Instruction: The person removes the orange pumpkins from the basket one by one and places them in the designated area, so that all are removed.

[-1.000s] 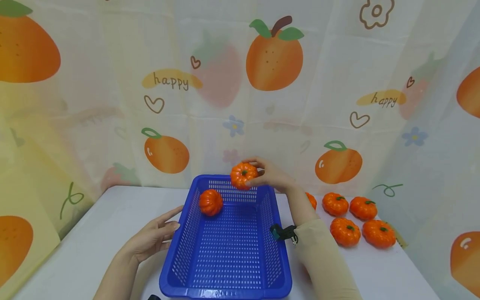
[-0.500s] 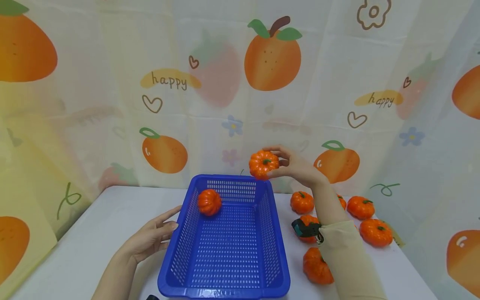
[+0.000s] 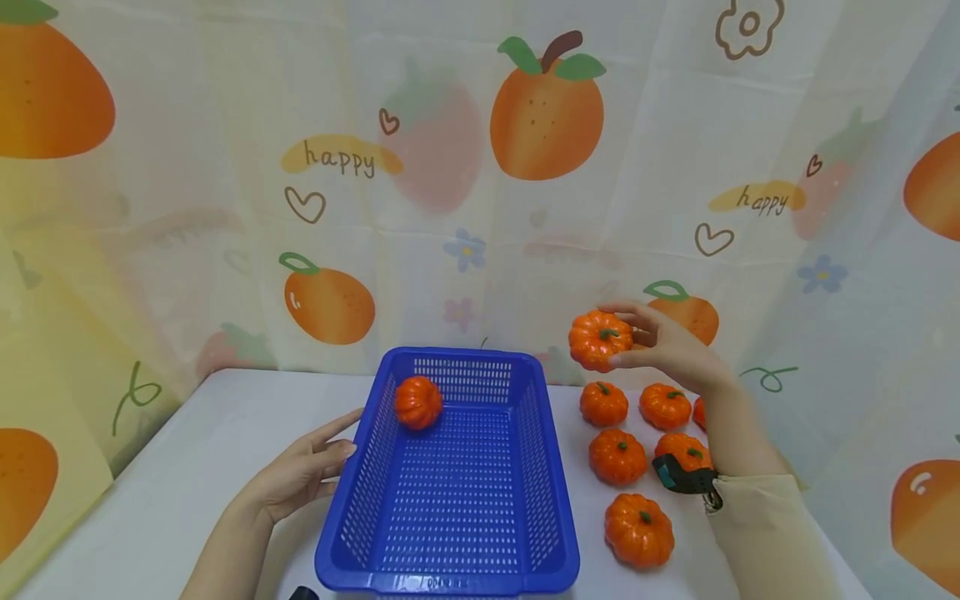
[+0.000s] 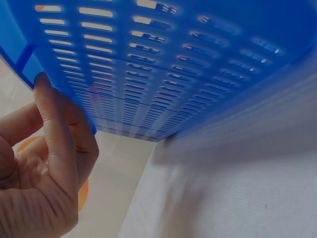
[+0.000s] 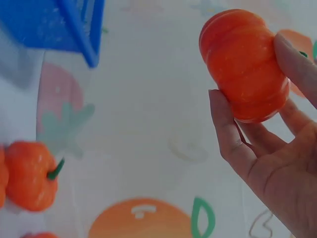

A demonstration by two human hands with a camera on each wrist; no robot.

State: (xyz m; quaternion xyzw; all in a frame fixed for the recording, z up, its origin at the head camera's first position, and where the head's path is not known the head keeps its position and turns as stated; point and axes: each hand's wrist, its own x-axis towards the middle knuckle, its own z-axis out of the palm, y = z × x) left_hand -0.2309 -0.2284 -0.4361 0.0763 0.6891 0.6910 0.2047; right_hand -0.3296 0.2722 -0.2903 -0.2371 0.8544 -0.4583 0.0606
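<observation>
Small orange pumpkins with green stems are the loose objects here. My right hand (image 3: pixel 675 346) grips one pumpkin (image 3: pixel 600 340) between thumb and fingers, above the table's back right. In the right wrist view that pumpkin (image 5: pixel 245 64) is seen from its ribbed side, apart from everything but the hand. My left hand (image 3: pixel 303 471) touches the left side of a blue plastic basket (image 3: pixel 341 500), its fingertips at the rim. The left wrist view shows the fingers (image 4: pixel 59 139) against the basket's rim, not wrapped round it. One pumpkin (image 3: pixel 418 403) lies inside the basket, at the back left.
Several pumpkins lie right of the basket, among them a near one (image 3: pixel 640 531) and a back one (image 3: pixel 603 404). Some are partly hidden by the right arm. A fruit-printed curtain (image 3: pixel 450 167) hangs behind the white table (image 3: pixel 180 467).
My right hand has carried the pumpkin rightward, from over the basket's back rim to above the pumpkins on the right. My left hand and the basket have stayed in place.
</observation>
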